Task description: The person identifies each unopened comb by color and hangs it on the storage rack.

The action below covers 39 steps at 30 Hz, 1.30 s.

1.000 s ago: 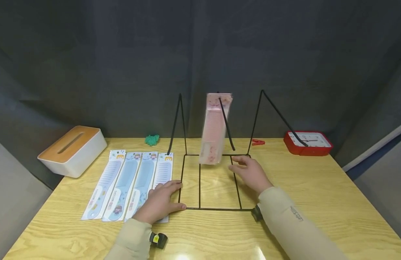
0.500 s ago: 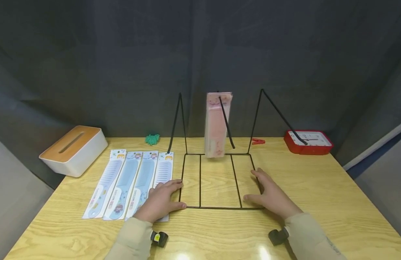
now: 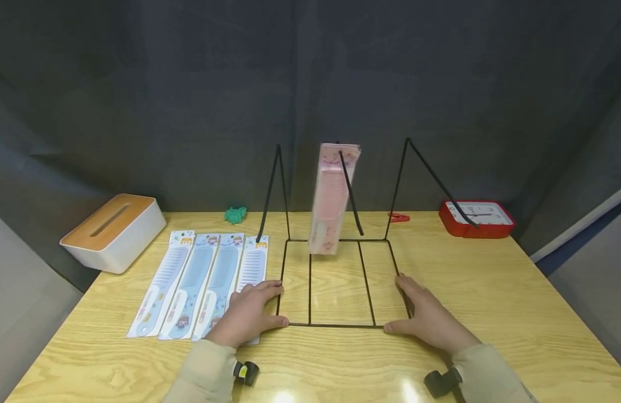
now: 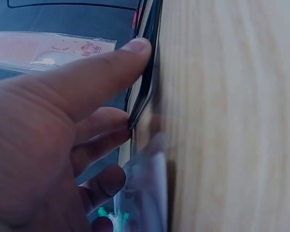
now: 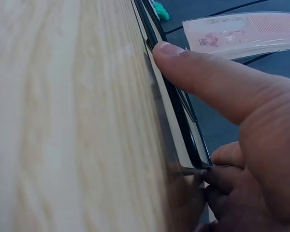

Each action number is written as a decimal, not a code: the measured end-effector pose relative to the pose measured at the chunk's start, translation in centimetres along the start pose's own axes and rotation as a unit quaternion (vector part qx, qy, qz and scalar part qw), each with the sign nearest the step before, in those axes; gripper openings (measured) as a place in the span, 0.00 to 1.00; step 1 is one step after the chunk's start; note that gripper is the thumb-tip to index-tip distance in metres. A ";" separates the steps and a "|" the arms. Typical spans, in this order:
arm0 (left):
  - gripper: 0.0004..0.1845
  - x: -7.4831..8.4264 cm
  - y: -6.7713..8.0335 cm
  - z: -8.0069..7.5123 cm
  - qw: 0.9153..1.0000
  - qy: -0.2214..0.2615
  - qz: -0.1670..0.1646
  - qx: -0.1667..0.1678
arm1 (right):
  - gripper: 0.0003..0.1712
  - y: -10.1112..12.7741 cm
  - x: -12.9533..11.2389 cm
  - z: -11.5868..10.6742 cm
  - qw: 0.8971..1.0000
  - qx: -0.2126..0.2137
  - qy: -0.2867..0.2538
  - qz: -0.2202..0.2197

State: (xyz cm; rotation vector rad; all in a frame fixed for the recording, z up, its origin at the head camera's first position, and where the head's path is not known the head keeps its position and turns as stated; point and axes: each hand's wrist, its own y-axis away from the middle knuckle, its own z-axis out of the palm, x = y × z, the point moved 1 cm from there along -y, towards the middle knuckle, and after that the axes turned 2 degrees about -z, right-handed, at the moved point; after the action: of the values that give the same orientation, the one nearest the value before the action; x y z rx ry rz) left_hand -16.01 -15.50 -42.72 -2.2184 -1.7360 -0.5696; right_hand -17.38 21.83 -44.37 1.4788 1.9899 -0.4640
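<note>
A black wire display rack stands on the wooden table, with three long prongs slanting forward from its back. From the middle prong hangs a pink comb in a clear package, tilted a little. My left hand holds the rack's front left corner, thumb on the front bar and fingers at the side bar. At the front right corner, my right hand grips the frame in the same way. Thumb and bar meet in the left wrist view; some right fingertips are hidden behind the frame in the right wrist view.
Several packaged blue and purple combs lie in a row left of the rack, partly under my left hand. A tissue box stands at far left. Behind are green string, a red clip and a red clock.
My right hand has moved from near the rack's back bar forward and right to its front right corner. The pink comb swings on its prong. My left hand stays in place.
</note>
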 end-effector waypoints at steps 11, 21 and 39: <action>0.38 0.4 0.4 -0.4 1.000 -0.015 -0.005 0.006 | 0.72 0.2 0.1 -0.3 0.999 0.010 0.004 -0.031; 0.27 -2.5 -2.7 -3.1 0.988 0.140 -0.054 0.020 | 0.72 0.2 0.0 -0.3 1.000 0.017 -0.001 -0.024; 0.43 -4.1 -8.1 -3.9 0.991 -0.004 -0.133 0.018 | 0.71 0.4 -0.2 -0.5 1.000 0.015 0.003 -0.020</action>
State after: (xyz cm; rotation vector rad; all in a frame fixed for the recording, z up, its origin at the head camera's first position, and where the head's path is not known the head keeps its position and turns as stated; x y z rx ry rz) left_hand -25.27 -18.79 -41.40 -1.9805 -2.0448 -0.5801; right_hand -17.11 22.07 -43.86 1.4628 2.0285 -0.5080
